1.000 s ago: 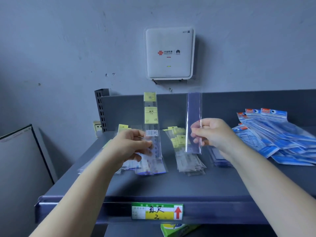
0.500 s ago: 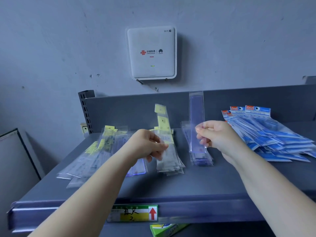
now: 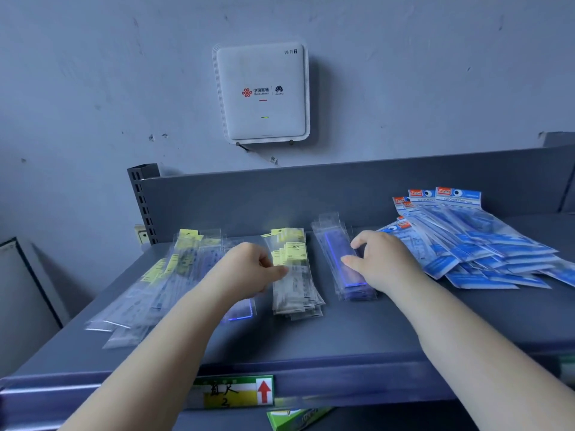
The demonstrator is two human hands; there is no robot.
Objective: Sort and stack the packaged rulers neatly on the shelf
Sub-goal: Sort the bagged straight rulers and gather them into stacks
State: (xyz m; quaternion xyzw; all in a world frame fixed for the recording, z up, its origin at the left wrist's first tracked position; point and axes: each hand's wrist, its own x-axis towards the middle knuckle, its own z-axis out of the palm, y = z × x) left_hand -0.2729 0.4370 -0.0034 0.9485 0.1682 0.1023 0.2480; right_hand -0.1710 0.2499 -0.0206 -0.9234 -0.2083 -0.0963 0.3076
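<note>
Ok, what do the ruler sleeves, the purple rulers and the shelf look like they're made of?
Ruler sleeves: thin clear plastic film, glossy, with see-through wrinkled edges.
Purple rulers under the right hand: probably translucent tinted plastic; the edges glow blue-violet.
Shelf: likely painted sheet metal, matte grey, with a folded front lip and slotted upright.

Blurred loose rulers (image 3: 149, 293) behind left forearm

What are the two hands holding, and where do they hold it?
The left hand pinches a yellow-labelled clear ruler packet at its left edge. The right hand grips the purple ruler in a clear sleeve at its right edge, atop its pile.
</note>
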